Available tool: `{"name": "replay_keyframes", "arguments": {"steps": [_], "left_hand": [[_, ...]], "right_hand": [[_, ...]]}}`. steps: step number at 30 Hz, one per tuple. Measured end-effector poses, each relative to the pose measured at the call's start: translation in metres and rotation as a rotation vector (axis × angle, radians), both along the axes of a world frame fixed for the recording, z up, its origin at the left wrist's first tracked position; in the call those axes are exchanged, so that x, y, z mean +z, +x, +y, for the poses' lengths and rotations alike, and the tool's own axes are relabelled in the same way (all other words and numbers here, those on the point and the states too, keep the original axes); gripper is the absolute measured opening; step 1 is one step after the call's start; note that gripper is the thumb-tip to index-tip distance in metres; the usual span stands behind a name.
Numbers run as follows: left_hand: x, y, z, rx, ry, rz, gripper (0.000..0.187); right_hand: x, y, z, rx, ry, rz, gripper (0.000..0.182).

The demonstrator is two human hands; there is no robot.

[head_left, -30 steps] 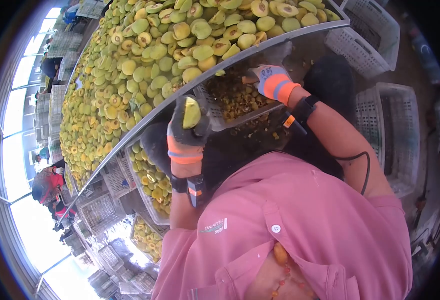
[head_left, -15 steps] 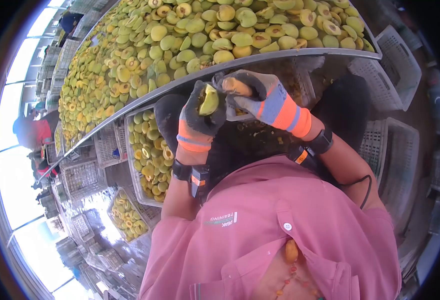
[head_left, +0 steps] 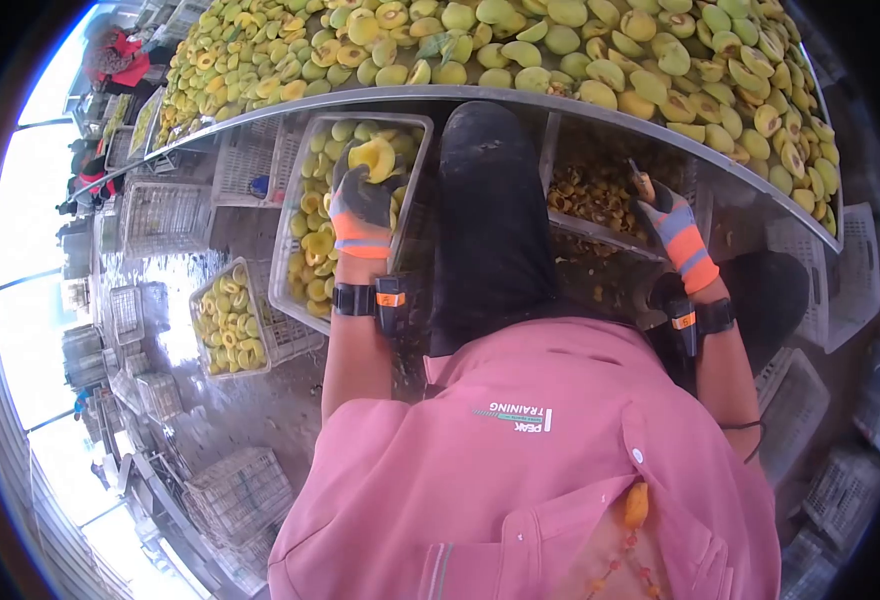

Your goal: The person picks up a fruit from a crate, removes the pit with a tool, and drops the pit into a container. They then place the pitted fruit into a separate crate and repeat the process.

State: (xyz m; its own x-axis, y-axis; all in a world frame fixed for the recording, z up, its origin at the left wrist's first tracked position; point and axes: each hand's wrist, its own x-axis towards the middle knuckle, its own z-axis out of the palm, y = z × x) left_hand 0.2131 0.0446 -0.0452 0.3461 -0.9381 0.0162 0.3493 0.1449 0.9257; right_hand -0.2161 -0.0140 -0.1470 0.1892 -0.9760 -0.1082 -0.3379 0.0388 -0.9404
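Observation:
My left hand (head_left: 363, 205), in a grey and orange glove, holds a pitted yellow-green fruit half (head_left: 373, 158) over a white crate of fruit halves (head_left: 282, 262). Fingers of my right hand (head_left: 672, 220), gloved alike, are wrapped round a tool with a wooden handle (head_left: 645, 187). That hand is above a crate of brown pits and scraps (head_left: 595, 200). The two hands are wide apart, one on each side of my knee.
A metal-edged table (head_left: 440, 92) heaped with fruit halves (head_left: 560, 40) spans the top. Another fruit crate (head_left: 228, 325) stands at lower left, near stacked crates (head_left: 165, 218). White crates (head_left: 850, 275) stand at right. A person in red (head_left: 125, 62) is at upper left.
My hands have parted: the left moved over the fruit crate with a fruit half, the right moved to the scrap crate with the tool. The view has shifted.

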Motion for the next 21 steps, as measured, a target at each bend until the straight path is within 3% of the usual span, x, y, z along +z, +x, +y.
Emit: {"name": "replay_keyframes", "arguments": {"steps": [4, 9, 14, 18, 20, 21], "left_hand": [[-0.057, 0.057, 0.024, 0.002, 0.084, -0.136, 0.036], [-0.125, 0.094, 0.028, 0.030, 0.076, -0.621, 0.042], [-0.165, 0.098, 0.001, 0.090, 0.139, -0.131, 0.045], [-0.146, 0.095, -0.031, 0.149, 0.389, -0.318, 0.040], [-0.125, 0.094, -0.042, 0.173, 0.497, -0.048, 0.033], [-0.125, 0.097, -0.042, 0.186, 0.484, -0.055, 0.039]], "right_hand": [[0.003, 0.011, 0.007, 0.064, -0.006, 0.074, 0.034], [-0.003, 0.011, 0.008, 0.004, 0.125, 0.145, 0.033], [-0.018, 0.014, 0.012, 0.021, 0.092, 0.196, 0.038], [-0.010, 0.017, 0.012, 0.033, 0.087, 0.208, 0.039], [-0.006, 0.018, 0.013, 0.032, 0.092, 0.223, 0.038], [-0.002, 0.019, 0.014, 0.033, 0.093, 0.229, 0.038]]}}
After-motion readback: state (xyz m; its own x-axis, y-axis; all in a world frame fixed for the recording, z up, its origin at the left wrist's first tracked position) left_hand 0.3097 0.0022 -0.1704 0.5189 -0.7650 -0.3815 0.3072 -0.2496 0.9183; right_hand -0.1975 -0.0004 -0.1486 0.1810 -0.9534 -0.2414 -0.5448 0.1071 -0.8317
